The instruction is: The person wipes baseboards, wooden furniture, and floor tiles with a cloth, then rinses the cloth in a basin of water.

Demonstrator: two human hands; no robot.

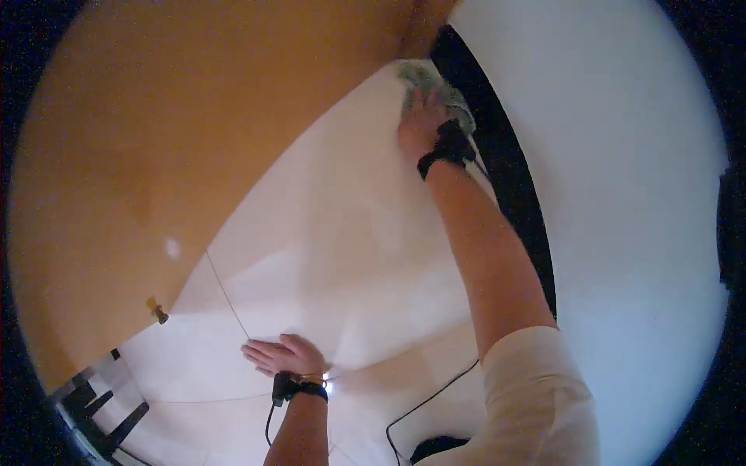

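L hand [285, 357]: well left of black strip [507, 167], fingers extended, nothing in it; can't tell if it touches white surface [350, 233]. Cloth [420, 76]: green, crumpled, just beside strip's upper end, partly under R hand [422, 128]. R fingers lie over it; gripped or just pressed, can't tell. Cloth prob. light, soft, limp, not fragile; best held mid-bunch, palm over.

Showing dim and grainy, going black around the rim, bowing straight edges; flaring white beside the left wrist strap [308, 390], glinting on the orange panel [175, 155], shading the floor [334, 256] softly, blurring the cloth [420, 75] at the floor's far corner.
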